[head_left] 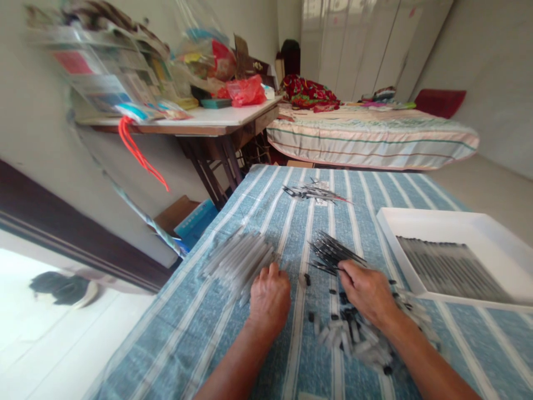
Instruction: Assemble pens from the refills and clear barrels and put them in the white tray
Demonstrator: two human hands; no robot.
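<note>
My left hand [270, 294] is closed at the right end of a pile of translucent grey pen barrels [241, 258]; its fingertips are hidden behind the knuckles. On the right, thumb and forefinger of my right hand [368, 289] pinch at the near end of a bundle of black pen refills [333, 250]. Below that hand lies a heap of clear and black pen caps [350, 330], partly covered by my wrist. A small loose black cap [307, 279] sits between my two hands.
A white tray [462, 219] at the right holds a row of grey pens [449, 266]. Farther back on the striped tablecloth [287, 344] is a small heap of thin dark pieces [312, 191]. A cluttered side table [233, 118] and a bed [370, 136] stand beyond.
</note>
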